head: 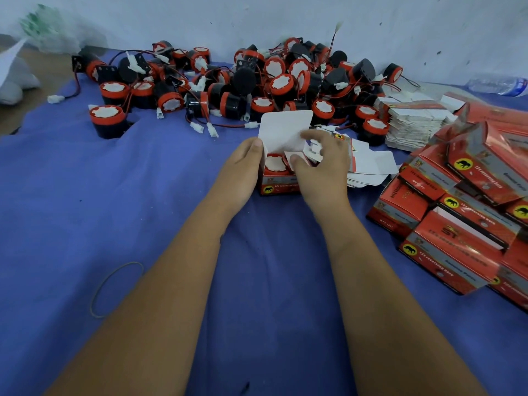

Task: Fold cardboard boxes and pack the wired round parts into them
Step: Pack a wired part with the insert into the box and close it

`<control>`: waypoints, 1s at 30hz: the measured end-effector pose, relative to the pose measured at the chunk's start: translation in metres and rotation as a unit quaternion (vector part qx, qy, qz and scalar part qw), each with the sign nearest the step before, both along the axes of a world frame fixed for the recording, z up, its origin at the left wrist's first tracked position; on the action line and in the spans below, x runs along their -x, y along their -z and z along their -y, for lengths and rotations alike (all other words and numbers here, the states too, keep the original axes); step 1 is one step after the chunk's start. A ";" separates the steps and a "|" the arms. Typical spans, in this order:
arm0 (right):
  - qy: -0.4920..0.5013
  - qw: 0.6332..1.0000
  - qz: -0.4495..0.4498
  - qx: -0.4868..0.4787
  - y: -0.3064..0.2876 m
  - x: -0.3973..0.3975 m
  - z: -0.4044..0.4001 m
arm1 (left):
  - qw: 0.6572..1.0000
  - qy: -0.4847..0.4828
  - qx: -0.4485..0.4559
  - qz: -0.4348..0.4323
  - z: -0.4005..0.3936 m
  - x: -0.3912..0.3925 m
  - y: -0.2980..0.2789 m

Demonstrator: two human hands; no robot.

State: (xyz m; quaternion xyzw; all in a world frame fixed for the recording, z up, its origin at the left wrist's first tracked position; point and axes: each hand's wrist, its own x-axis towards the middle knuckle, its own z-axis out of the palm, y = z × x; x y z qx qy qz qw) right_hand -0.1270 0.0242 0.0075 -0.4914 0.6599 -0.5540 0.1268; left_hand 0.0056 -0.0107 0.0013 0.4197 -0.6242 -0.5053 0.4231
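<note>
Head view: box (278, 184) between both hands' fingers (298, 161)

Only one view here: a wide-angle camera on the person's head, looking forward and down across the blue cloth-covered table (85, 181) toward the pale wall (257, 18) at the far edge. It sat pretty close, with both bare forearms running up from the bottom edge. The wide lens bent things near the frame's borders.

two hands (243, 167), one open box (278, 178), one rubber band (114, 290)
</note>
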 end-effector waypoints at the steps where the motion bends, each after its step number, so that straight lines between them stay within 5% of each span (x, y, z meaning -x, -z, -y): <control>1: -0.008 0.999 0.042 -0.001 -0.001 0.001 -0.001 | 1.000 0.000 0.001 -0.004 0.000 0.000 0.000; 5: -0.064 0.990 0.128 -0.014 -0.001 -0.002 -0.005 | 0.999 -0.019 -0.007 -0.049 0.004 -0.002 -0.002; 13: -0.093 0.995 0.030 0.026 0.005 -0.013 -0.004 | 0.988 -0.032 -0.053 -0.140 0.013 -0.010 -0.005; 20: -0.083 0.990 0.107 0.028 0.003 -0.014 -0.005 | 0.998 -0.003 0.029 -0.051 0.009 -0.011 0.001; 25: -0.109 0.994 0.023 0.019 0.004 -0.011 -0.003 | 0.996 -0.039 0.074 -0.015 0.011 -0.015 0.000; 30: -0.154 0.975 0.159 -0.005 0.004 -0.003 -0.002 | 0.999 0.029 -0.007 0.033 0.020 -0.029 -0.008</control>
